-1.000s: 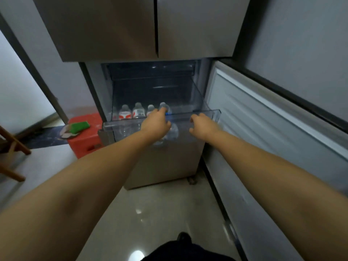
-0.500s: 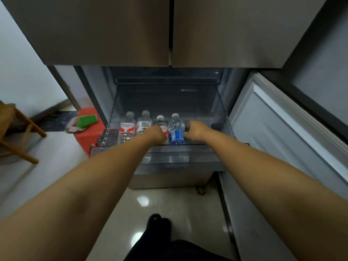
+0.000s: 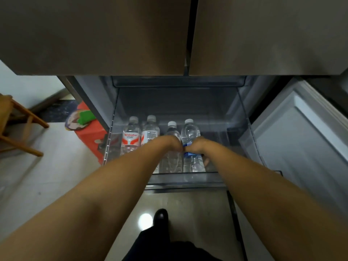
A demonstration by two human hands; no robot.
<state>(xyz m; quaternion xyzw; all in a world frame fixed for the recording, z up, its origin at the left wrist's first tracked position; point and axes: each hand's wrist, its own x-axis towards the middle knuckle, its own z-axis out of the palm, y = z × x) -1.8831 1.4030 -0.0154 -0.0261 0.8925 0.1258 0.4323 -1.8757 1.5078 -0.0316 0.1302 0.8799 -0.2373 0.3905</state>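
Four clear plastic water bottles (image 3: 131, 135) upright in row inside transparent plastic fridge drawer (image 3: 169, 178). Right hand (image 3: 195, 146) curls fingers (image 3: 206, 162) round blue-labelled bottle (image 3: 190, 131), rightmost in row. Left hand (image 3: 169, 143) over neighbouring white-capped bottle (image 3: 172, 129); fingers hidden, grip cannot be told. Hands just beside each other.

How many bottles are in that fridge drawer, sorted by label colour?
Red-label bottles: 2
Blue-label bottle: 1
Hidden-label bottle, behind the left hand: 1
Total: 4
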